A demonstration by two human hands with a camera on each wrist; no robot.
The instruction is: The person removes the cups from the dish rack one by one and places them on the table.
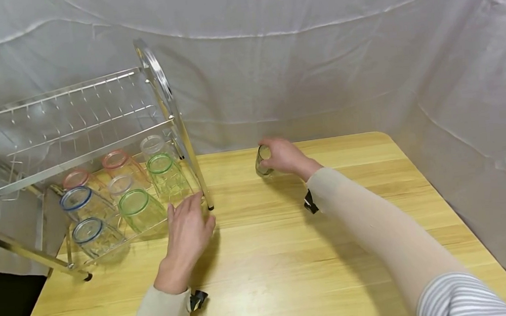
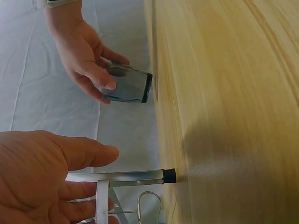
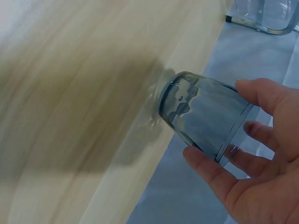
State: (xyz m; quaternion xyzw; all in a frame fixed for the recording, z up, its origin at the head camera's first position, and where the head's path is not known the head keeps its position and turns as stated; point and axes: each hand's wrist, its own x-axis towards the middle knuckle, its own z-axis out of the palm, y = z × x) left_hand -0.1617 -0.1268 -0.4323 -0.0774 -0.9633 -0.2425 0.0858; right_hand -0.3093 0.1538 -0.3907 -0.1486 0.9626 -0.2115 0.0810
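My right hand point(image 1: 283, 155) holds a smoky grey drinking glass point(image 3: 205, 112) near the back edge of the table. The thumb and fingers are around its upper part, and its thick base faces down at the tabletop. Whether the base touches the wood I cannot tell. The left hand point(image 1: 187, 227) is at the front right corner of a metal dish rack point(image 1: 185, 143), its fingers extended by the lower rail and thumb held apart. In the left wrist view, that hand's fingers point(image 2: 77, 210) lie partly hidden behind a rack bar.
Several clear, red, green and blue-tinted glasses point(image 1: 133, 202) stand on the rack's lower shelf. The upper shelf point(image 1: 76, 125) has wire dividers. A grey cloth point(image 1: 264, 77) hangs behind the wooden table point(image 1: 262, 271) and along its right side.
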